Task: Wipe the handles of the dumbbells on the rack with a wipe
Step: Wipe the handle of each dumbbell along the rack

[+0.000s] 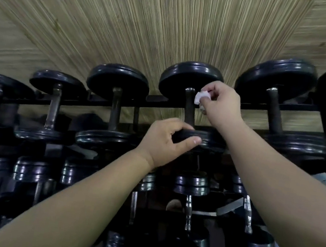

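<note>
Wall (131, 22) of pale straw at the back, filling the top of the view. Black rack (252, 106) in front of it, rails running side to side. Dumbbells (116, 103) lying across the top rails in a row, small at the left and bigger to the right. One plate far and one plate near on each, leaving the bars out in the open, easy to reach. Lower dumbbells (192, 184) on a shelf underneath, darker and harder to make out.

Middle dumbbell (190, 78) the one in hand right now. Left hand (165, 141) curled round the edge of its near plate (208, 140), thumb on the front. Most likely there to stop any rolling during the rubbing. Right hand (220, 104) up beside the far end of the handle (189, 110), fingers bunched and pinching the wipe (200, 96).

Wipe white and scrunched into a small wad, poking out toward the bar, just beside it and close to the far plate. Hard to tell whether touching the metal or a tiny bit off. Probably set at the far end for a rub down toward the near plate. Bars to the left and right bare, no hand near them.
</note>
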A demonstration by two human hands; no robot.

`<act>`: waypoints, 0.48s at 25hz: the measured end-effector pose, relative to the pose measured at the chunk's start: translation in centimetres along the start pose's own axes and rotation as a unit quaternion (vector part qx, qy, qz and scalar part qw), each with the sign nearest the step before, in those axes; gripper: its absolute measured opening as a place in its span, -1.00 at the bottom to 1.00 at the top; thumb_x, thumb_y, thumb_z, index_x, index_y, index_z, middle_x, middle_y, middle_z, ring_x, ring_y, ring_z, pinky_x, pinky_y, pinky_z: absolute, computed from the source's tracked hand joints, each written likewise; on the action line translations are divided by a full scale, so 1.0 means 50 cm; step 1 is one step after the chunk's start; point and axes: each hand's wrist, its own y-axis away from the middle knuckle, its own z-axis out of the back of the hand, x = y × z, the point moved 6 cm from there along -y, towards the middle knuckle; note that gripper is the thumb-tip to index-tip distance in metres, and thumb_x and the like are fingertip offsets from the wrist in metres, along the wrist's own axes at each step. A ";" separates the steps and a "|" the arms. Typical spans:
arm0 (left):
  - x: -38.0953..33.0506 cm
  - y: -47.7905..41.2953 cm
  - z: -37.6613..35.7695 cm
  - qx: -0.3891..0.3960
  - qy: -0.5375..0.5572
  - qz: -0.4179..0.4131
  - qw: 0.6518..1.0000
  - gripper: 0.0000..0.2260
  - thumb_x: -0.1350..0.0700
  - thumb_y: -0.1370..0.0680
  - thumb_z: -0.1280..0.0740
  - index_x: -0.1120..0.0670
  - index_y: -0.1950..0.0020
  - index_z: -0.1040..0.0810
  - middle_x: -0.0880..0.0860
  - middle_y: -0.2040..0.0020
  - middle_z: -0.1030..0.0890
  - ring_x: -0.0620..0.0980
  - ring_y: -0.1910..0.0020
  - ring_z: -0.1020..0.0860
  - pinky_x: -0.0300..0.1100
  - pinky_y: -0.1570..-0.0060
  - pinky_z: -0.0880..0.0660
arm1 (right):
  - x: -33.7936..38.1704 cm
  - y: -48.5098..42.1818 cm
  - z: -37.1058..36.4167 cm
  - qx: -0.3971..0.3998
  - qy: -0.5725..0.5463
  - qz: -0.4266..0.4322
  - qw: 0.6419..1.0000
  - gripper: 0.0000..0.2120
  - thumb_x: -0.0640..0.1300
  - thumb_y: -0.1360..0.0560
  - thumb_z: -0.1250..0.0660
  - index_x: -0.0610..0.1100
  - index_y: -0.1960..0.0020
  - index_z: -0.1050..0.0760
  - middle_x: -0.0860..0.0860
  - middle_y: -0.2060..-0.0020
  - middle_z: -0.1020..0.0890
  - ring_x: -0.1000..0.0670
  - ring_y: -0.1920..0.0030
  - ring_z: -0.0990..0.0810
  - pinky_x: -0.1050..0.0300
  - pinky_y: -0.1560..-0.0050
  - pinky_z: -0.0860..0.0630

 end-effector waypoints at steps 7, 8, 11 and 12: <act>0.022 0.001 -0.002 -0.059 0.025 -0.088 0.994 -0.73 -0.06 -0.52 -0.52 0.15 0.03 -0.72 -0.03 0.11 -0.69 -0.05 0.13 -0.66 -0.09 0.08 -0.60 | -0.005 -0.027 -0.026 0.015 0.067 0.059 0.996 -0.73 -0.26 -0.43 -0.46 -0.05 -0.09 -0.73 0.05 -0.03 -0.65 0.04 -0.09 -0.64 0.33 -0.20 -0.51; 0.027 0.002 0.000 -0.061 0.030 -0.090 0.994 -0.72 -0.06 -0.52 -0.52 0.16 0.03 -0.72 -0.03 0.11 -0.69 -0.05 0.13 -0.66 -0.09 0.08 -0.60 | -0.009 -0.026 -0.029 0.029 0.080 0.072 0.994 -0.68 -0.29 -0.42 -0.48 -0.09 -0.15 -0.71 -0.02 -0.10 -0.66 0.02 -0.14 -0.64 0.47 -0.18 -0.43; 0.033 0.005 -0.004 -0.069 0.032 -0.084 0.994 -0.71 -0.09 -0.52 -0.50 0.15 0.06 -0.72 -0.02 0.15 -0.69 -0.03 0.17 -0.65 -0.08 0.12 -0.58 | -0.005 -0.032 -0.037 0.051 0.126 0.098 0.986 -0.64 -0.34 -0.42 -0.49 -0.16 -0.20 -0.69 -0.10 -0.16 -0.66 -0.04 -0.18 -0.63 0.54 -0.18 -0.36; 0.032 0.005 -0.005 -0.074 0.031 -0.079 0.994 -0.71 -0.10 -0.52 -0.50 0.14 0.07 -0.71 -0.02 0.16 -0.68 -0.03 0.18 -0.64 -0.09 0.13 -0.57 | 0.001 -0.038 -0.037 0.054 0.142 0.103 0.983 -0.67 -0.31 -0.44 -0.50 -0.15 -0.19 -0.70 -0.10 -0.14 -0.67 -0.05 -0.16 -0.64 0.42 -0.22 -0.41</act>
